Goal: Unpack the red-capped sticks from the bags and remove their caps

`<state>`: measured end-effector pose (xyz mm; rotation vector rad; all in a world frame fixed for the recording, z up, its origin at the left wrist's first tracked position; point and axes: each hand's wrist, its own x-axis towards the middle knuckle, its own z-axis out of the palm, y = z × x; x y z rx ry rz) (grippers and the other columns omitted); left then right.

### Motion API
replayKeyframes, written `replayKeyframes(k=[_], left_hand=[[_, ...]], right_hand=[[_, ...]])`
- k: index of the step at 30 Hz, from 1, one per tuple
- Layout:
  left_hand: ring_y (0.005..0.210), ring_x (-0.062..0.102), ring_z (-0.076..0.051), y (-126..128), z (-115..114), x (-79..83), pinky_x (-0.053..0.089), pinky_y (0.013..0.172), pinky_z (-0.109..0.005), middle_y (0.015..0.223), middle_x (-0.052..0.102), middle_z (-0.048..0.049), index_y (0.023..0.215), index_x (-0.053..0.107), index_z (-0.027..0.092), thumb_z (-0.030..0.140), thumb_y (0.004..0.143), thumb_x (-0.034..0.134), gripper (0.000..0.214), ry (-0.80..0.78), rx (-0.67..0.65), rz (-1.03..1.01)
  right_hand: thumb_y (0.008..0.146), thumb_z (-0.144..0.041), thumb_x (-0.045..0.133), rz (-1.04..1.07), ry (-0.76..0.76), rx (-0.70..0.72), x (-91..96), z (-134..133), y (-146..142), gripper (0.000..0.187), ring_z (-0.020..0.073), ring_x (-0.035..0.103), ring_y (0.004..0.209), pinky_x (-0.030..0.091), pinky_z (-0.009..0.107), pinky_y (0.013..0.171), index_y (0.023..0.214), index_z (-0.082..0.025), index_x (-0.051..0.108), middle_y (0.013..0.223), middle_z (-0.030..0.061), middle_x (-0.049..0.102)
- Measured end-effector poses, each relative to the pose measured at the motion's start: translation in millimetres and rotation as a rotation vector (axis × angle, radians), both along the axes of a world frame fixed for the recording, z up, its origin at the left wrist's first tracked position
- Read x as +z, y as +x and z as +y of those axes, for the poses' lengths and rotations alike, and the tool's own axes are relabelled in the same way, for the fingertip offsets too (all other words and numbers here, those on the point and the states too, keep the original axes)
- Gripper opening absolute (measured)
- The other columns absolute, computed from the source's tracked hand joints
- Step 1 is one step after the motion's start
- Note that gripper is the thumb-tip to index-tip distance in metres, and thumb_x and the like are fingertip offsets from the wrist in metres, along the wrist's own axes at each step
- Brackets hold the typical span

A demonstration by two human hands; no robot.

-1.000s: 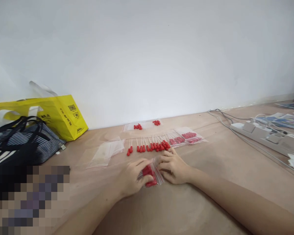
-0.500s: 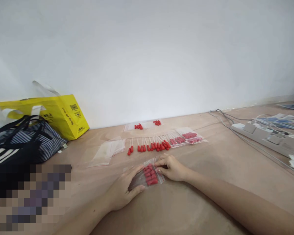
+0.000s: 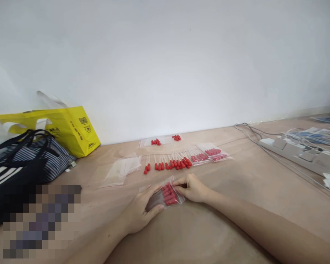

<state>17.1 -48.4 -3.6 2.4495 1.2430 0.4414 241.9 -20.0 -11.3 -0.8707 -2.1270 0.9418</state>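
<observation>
A small clear zip bag (image 3: 167,196) filled with red-capped droppers lies on the brown table in front of me. My left hand (image 3: 139,212) lies flat on the bag's left part, fingers stretched out and pressing it down. My right hand (image 3: 191,188) pinches the bag's right edge with closed fingers. Just beyond them a row of loose red-capped droppers (image 3: 169,164) lies on the table. Several filled bags (image 3: 209,154) rest to the right of that row, and empty clear bags (image 3: 120,170) to its left.
A yellow bag (image 3: 66,128) and a striped black tote (image 3: 22,161) stand at the left by the white wall. A white power strip (image 3: 299,156) with cables lies at the right. Two more bags with red caps (image 3: 165,139) sit near the wall.
My left hand let go of the bag's red end, slid back to the left and flattened on the bag. My right hand stayed at the bag's right edge.
</observation>
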Motion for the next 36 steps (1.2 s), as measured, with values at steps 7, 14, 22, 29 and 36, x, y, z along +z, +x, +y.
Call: replayKeyframes(k=[7,14,22,29,36], left_hand=[[0.115,0.043,-0.021,3,-3,4.6,0.036,0.096,-0.038,0.127,0.046,-0.0045,0.125,0.036,0.024,0.04,0.081,0.045,0.048,0.007,0.008,-0.015],[0.115,0.043,-0.021,3,-3,4.7,0.036,0.096,-0.037,0.127,0.046,-0.0051,0.125,0.036,0.024,0.04,0.08,0.045,0.049,-0.005,0.008,-0.009],[0.111,0.046,-0.021,3,-2,4.5,0.038,0.094,-0.039,0.124,0.048,-0.0047,0.123,0.037,0.026,0.042,0.08,0.044,0.047,-0.013,0.04,-0.028],[0.11,0.047,-0.022,1,-2,0.4,0.038,0.093,-0.039,0.122,0.05,-0.0046,0.122,0.041,0.025,0.041,0.08,0.044,0.045,0.004,0.062,-0.056],[0.109,0.048,-0.021,3,-3,4.0,0.039,0.092,-0.038,0.122,0.051,-0.0048,0.12,0.042,0.024,0.04,0.08,0.045,0.044,-0.001,0.07,-0.047]], right_hand=[[0.08,-0.033,0.047,0.09,-0.09,0.113,-2.3,1,0,0.029,0.0163,0.06,0.081,0.045,0.027,0.074,0.1,-0.02,0.064,0.092,0.0008,0.066],[0.077,-0.028,0.05,0.12,-0.104,0.034,-5.9,1,-5,0.027,0.0101,0.052,0.059,0.042,0.022,0.06,0.097,-0.015,0.064,0.067,-0.0015,0.061],[0.067,-0.026,0.063,0.032,-0.179,0.053,0.6,0,-3,0.015,0.0044,0.036,0.046,0.028,0.016,0.045,0.077,-0.015,0.062,0.052,-0.007,0.044],[0.059,-0.025,0.067,-0.012,-0.099,0.017,8.7,-12,-4,0.021,0.0059,0.039,0.055,0.031,0.016,0.05,0.077,-0.017,0.06,0.063,-0.0058,0.046],[0.058,-0.026,0.067,-0.165,0.147,-0.065,11.5,-13,-4,0.024,0.0127,0.046,0.071,0.037,0.023,0.065,0.078,-0.018,0.056,0.074,-0.0012,0.053]])
